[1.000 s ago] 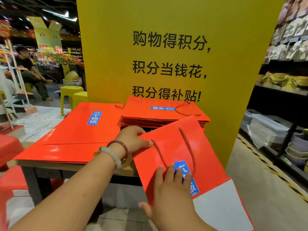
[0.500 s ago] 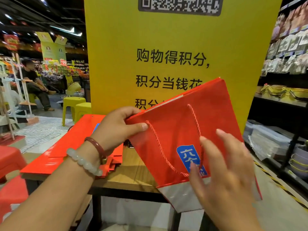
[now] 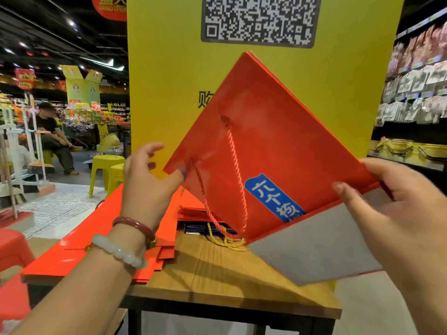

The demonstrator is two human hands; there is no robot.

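The red bag (image 3: 278, 146) is up between both hands — flat and tilted. The left hand (image 3: 150, 187) pinches its top edge; the right hand (image 3: 396, 213) holds its grey bottom fold. I think it is being opened — next, pull the sides apart gently.

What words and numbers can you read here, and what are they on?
"六个核": blue label on the red bag, rest hidden.
"购": yellow board, rest behind the bag.
"GRAND OPEN": red hanging sign, cut off.
"99": far price tag.
Shelf tags: too small to read.
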